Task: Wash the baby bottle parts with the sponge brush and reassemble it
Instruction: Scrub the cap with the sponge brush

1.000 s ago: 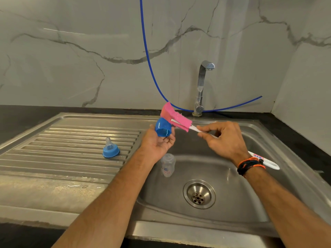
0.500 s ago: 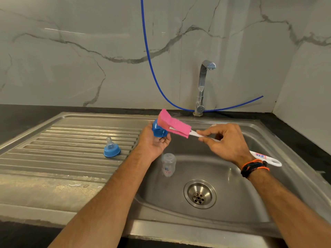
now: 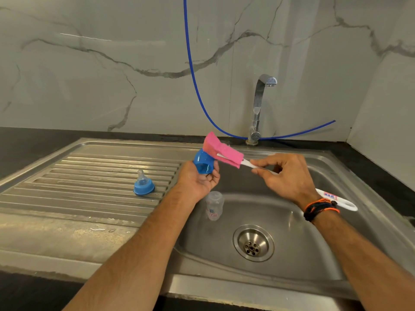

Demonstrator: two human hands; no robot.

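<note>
The blue cap (image 3: 203, 163) sits in the left hand (image 3: 198, 179), fingers curled round it, held up over the left edge of the sink (image 3: 314, 243). The pink sponge (image 3: 221, 152) of the brush (image 3: 336, 197) presses on the cap's outside, with the right hand (image 3: 289, 176) pinched on the white handle just behind the sponge. The clear bottle (image 3: 215, 205) stands upright in the sink below the left hand. The teat in its blue ring (image 3: 143, 185) rests on the drainboard (image 3: 67, 182), well apart. The step in hand looks like scrubbing the cap. Next the sponge likely needs working inside the cap, then a rinse under the tap (image 3: 260, 104), which shows no running water.
</note>
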